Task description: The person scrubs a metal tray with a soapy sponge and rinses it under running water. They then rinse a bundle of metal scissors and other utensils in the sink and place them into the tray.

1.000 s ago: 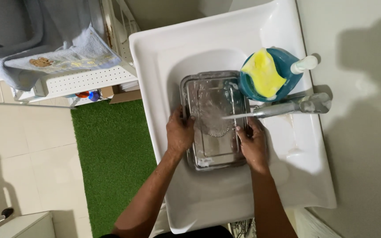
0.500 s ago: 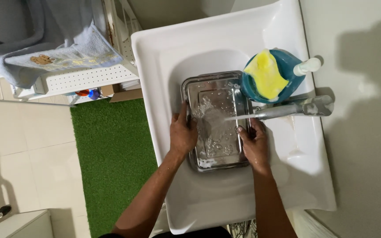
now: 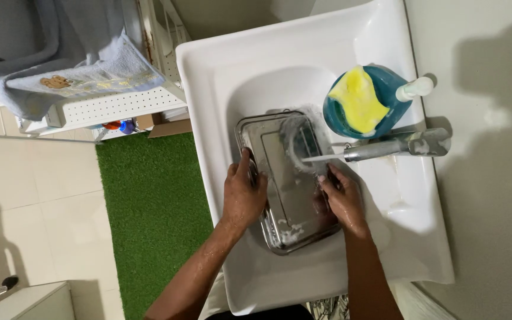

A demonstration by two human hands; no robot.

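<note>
Centre frame: my left hand [image 3: 243, 198] and right hand [image 3: 342, 198] each close on a side rim of the steel tray [image 3: 288, 178] under the faucet [image 3: 386, 147]; wet soapy metal may slip into the sink [image 3: 220, 77].

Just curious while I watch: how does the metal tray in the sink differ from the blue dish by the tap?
The metal tray is rectangular, silvery and shiny; the blue dish is round and teal. The metal tray lies in the sink basin under running water, gripped by the left hand and right hand; the blue dish sits untouched on the rim, holding a yellow sponge. Both are shallow open containers.
</note>
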